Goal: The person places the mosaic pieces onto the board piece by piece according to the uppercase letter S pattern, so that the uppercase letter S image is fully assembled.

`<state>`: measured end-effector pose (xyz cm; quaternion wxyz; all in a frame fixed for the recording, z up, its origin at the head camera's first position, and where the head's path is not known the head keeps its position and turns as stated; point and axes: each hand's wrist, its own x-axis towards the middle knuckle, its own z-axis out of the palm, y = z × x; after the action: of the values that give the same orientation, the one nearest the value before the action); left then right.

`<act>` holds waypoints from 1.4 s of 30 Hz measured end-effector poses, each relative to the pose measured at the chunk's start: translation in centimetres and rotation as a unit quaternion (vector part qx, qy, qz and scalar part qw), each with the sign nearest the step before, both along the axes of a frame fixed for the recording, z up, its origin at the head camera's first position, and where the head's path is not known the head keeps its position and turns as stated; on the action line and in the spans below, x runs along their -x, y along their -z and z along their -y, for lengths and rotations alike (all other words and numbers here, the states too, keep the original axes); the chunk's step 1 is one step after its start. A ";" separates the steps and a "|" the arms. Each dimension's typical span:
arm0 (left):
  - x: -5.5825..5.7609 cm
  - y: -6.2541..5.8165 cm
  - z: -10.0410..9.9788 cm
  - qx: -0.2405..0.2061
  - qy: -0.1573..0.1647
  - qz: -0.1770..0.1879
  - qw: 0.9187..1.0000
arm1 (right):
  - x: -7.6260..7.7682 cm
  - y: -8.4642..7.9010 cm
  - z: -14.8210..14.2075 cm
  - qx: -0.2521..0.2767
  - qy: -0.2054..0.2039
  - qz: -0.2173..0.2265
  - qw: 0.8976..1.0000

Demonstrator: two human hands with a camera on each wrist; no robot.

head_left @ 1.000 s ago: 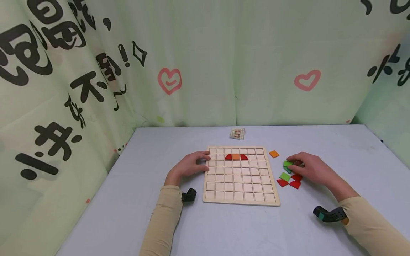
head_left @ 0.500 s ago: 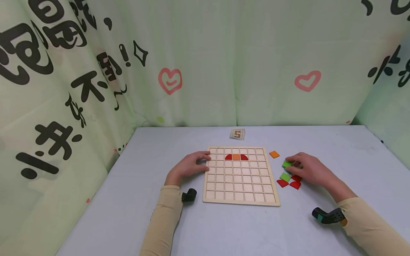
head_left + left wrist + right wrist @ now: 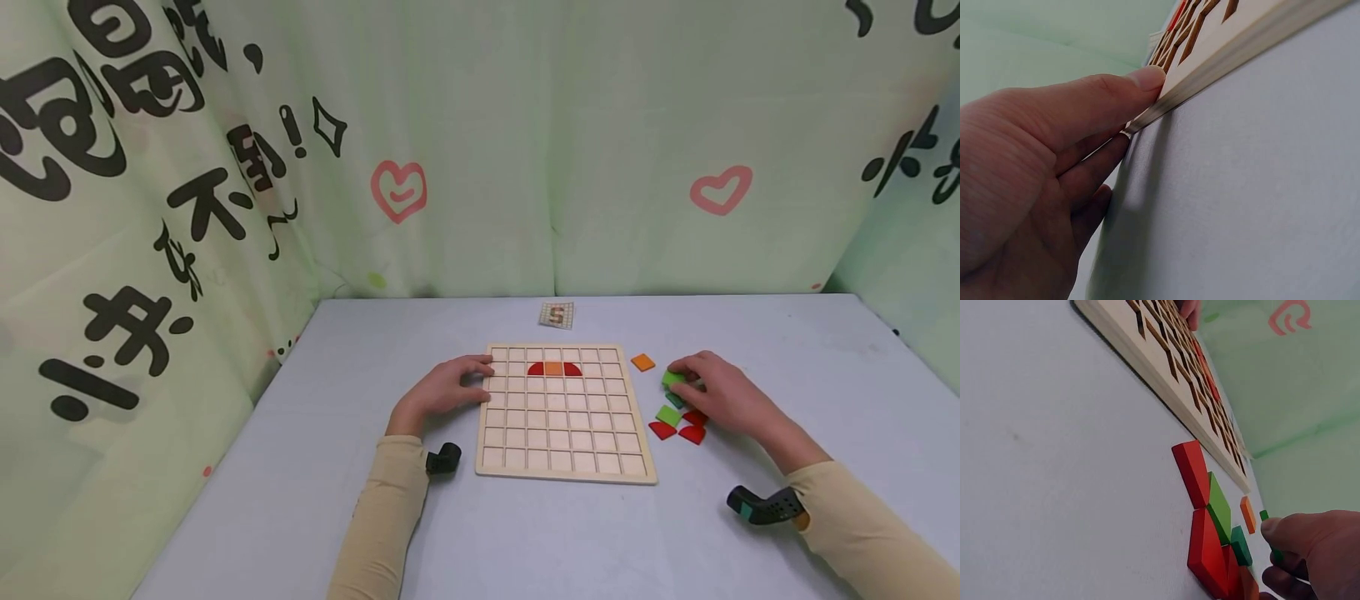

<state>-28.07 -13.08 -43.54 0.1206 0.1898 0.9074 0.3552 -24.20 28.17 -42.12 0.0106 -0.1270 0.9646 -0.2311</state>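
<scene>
My left hand (image 3: 442, 387) touches the left edge of a wooden grid board (image 3: 566, 478), its thumb (image 3: 1147, 78) lying on the rim in the left wrist view. Two red rounded pieces (image 3: 572, 370) flank an orange square (image 3: 553, 369) on the board. To the right, my right hand (image 3: 723, 392) pinches a green block (image 3: 672, 379) between thumb and fingers, which partly cover it. Just under it lie a dark green block (image 3: 1241, 545) and a light green one (image 3: 1219, 509). Several red quarter-round blocks (image 3: 1205, 547) sit beside these.
A loose orange block (image 3: 642, 362) lies off the board's upper right corner. Behind the board is a small printed pattern card (image 3: 556, 314). Printed curtains (image 3: 555, 150) stand at the table's back and sides.
My right hand has shifted slightly among the loose blocks, and the dark green block shows more clearly below its fingers. The left hand and the board have stayed put.
</scene>
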 end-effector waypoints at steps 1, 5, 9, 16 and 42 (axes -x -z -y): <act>0.0 0.0 0.0 0.000 0.000 0.000 1.000 | 0.0 0.0 0.1 0.004 0.002 0.000 1.000; -0.1 0.0 0.0 -0.002 0.001 -0.002 1.000 | 0.0 -0.5 0.8 0.020 0.002 0.004 1.000; -0.1 0.0 0.1 -0.001 0.004 -0.004 1.000 | 0.1 -1.1 1.6 0.033 -0.007 0.014 0.999; -0.1 -0.1 0.1 -0.001 0.004 -0.002 1.000 | 0.2 -1.4 3.4 0.038 -0.037 -0.001 0.999; -0.2 -0.2 0.2 0.000 0.014 -0.004 1.000 | 2.6 -1.0 13.0 0.014 -0.166 -0.027 0.986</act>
<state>-27.91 -13.33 -43.31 0.1222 0.2039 0.9050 0.3527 -26.81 15.21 -41.07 0.0206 -0.2916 0.9266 -0.2363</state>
